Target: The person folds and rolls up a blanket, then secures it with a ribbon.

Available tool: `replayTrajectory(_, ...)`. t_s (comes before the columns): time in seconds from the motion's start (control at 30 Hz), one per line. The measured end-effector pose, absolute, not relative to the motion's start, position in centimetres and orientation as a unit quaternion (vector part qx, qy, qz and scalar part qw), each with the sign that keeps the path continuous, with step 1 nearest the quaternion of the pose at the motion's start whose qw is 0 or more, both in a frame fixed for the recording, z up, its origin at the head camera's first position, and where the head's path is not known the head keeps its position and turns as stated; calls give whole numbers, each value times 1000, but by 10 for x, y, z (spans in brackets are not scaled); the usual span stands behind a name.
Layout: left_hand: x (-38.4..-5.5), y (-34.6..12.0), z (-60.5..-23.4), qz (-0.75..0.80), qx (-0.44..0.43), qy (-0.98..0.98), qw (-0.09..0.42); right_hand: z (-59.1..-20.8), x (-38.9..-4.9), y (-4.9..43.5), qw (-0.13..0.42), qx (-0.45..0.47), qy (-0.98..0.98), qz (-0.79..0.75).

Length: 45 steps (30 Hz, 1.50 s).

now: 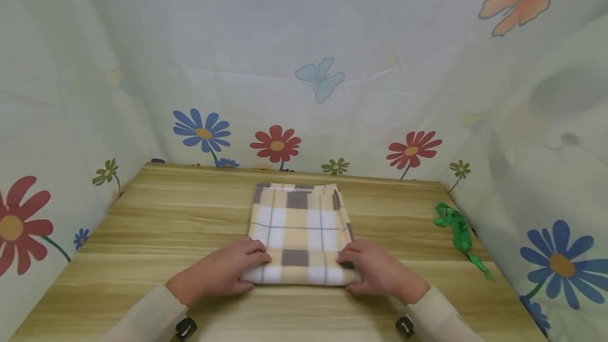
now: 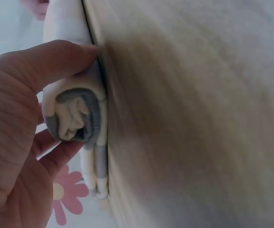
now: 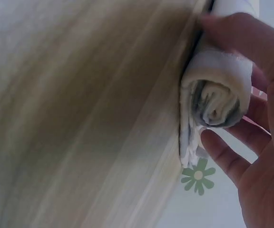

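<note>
The head view shows the whole checked cloth (image 1: pixel 295 236) lying flat on the wooden table (image 1: pixel 190 220), centred in front of the person, its near edge thick. Only the wrist views show why: that edge is a roll (image 2: pixel 73 116), its end a spiral of cream and grey layers, with flat folded cloth continuing beyond it. The head view alone shows a crumpled green strip (image 1: pixel 459 234) at the table's right edge, well apart from the cloth; its material cannot be told. A curtain (image 1: pixel 237 25) printed with flowers and butterflies stands behind.

The left hand (image 1: pixel 230 268) holds the left end of the roll, thumb on the near side, fingers curved over the far side; the grip is narrow, about the roll's thickness. The right hand (image 1: pixel 380 272) holds the right end likewise, thumb and fingers on opposite sides; its thumb tip is blurred in the right wrist view.
</note>
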<state>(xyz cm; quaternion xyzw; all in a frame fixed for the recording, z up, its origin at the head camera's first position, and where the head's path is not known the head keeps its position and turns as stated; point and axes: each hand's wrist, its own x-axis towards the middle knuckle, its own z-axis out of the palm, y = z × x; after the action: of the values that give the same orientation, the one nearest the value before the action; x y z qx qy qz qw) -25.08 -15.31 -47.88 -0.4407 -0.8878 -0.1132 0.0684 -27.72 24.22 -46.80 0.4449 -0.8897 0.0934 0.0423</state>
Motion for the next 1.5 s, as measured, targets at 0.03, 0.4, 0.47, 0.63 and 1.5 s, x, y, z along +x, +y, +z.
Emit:
replayTrajectory(0.03, -251, -154, -480, -117, -440, -887, 70, -468, -277, 242, 39, 440, -892, 96)
replayTrajectory(0.4, -243, -169, -484, -328, -351, -877, -13, -470, -273, 260, -56, 375, -873, 308)
replayTrajectory(0.47, -241, -170, -481, -367, -311, -875, -43, -470, -275, 263, -81, 349, -874, 328)
replayTrajectory(0.63, -244, -165, -478, -414, -226, -880, -63, -472, -282, 263, -133, 268, -875, 380)
replayTrajectory(1.5, -260, -144, -485, -159, -262, -931, 196, -472, -286, 235, 49, 207, -935, 285)
